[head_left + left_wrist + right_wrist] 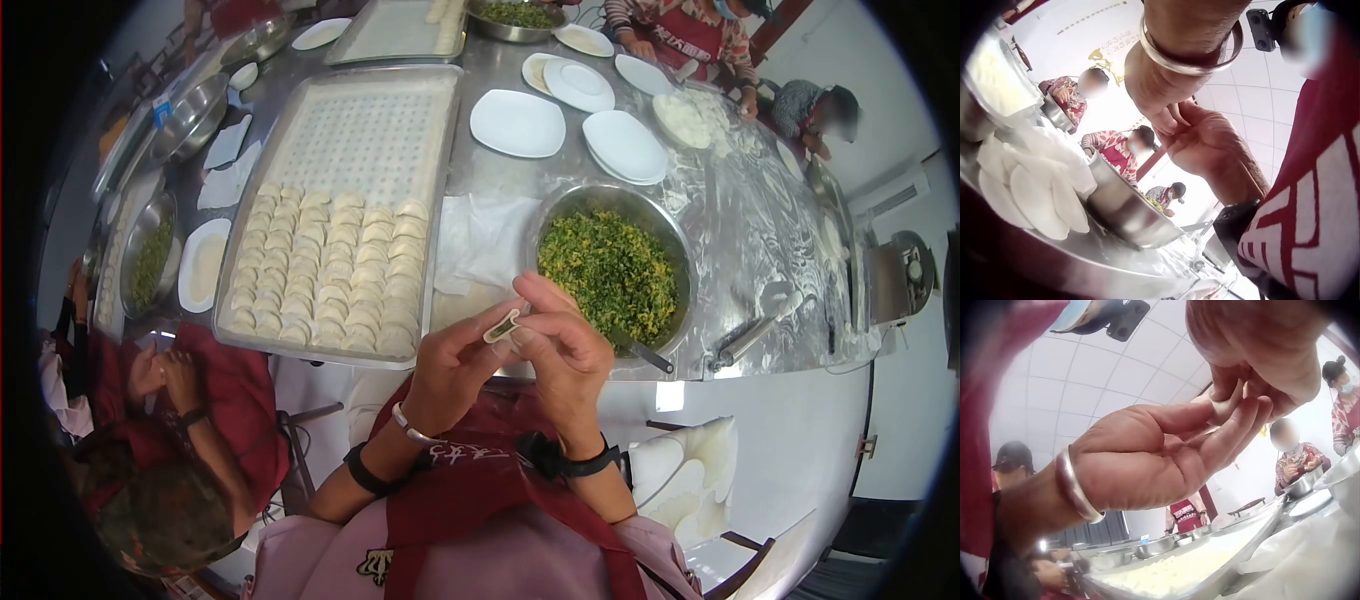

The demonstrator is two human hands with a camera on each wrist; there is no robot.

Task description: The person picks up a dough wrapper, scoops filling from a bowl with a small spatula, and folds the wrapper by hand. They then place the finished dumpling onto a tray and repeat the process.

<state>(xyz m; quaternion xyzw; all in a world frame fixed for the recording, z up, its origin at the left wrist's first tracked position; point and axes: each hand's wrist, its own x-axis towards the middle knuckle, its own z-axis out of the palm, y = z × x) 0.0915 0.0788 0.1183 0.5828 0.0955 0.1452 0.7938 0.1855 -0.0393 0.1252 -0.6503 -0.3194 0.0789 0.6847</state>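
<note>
A half-folded dumpling (pixel 503 326) is held in front of the apron, its dough edges pinched up around a dark green filling. My left hand (pixel 452 368), with a silver bracelet, grips one side of it between thumb and fingers. From the other side my right hand (pixel 568 358) pinches the dough, thumb and fingertips at the edge. In the right wrist view, a pale flap of the dumpling (pixel 1229 407) shows between the fingers of both hands. The left wrist view hides it behind the hands.
Rows of finished dumplings (pixel 330 265) fill the near part of a metal tray (pixel 365 110). Right of it, a steel bowl (pixel 690 265) holds green and yellow filling with a spoon handle (pixel 645 352). Round wrappers (pixel 1041 197) lie by white cloth (pixel 480 235). Plates (pixel 517 123) stand farther back.
</note>
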